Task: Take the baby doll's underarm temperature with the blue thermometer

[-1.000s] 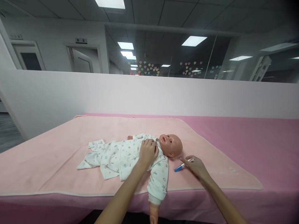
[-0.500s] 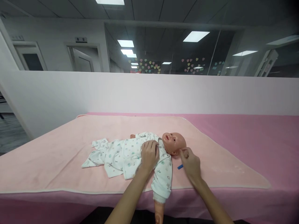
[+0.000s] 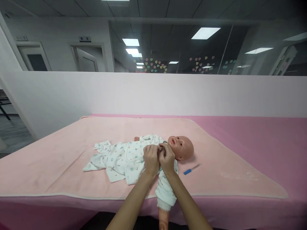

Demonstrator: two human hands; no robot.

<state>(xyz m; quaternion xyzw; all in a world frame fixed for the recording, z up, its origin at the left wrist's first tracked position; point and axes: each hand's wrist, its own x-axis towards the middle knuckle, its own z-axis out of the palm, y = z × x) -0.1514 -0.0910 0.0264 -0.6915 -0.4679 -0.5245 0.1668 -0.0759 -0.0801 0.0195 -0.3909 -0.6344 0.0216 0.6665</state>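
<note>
A baby doll (image 3: 181, 148) lies on its back, head to the right, dressed in a white patterned shirt (image 3: 134, 153). My left hand (image 3: 152, 157) is closed on the shirt's front, just below the collar. Right beside it, my right hand (image 3: 167, 157) pinches at the shirt's neckline under the doll's chin; the fingertips of both hands partly hide what they grip. One sleeved doll arm (image 3: 165, 191) hangs over the near edge of the table. To the right of the hands lies a slim thermometer-like stick with a blue end (image 3: 192, 169).
A peach blanket (image 3: 59, 153) with a pale border lies under the doll, on a pink table cover (image 3: 271, 150). A low white partition (image 3: 153, 94) stands behind the table. Beyond it are doors and a glass wall with heart-shaped notes.
My right hand has moved left from beside the doll's head to the neckline, next to my left hand. The blue-ended stick now shows in full on the blanket.
</note>
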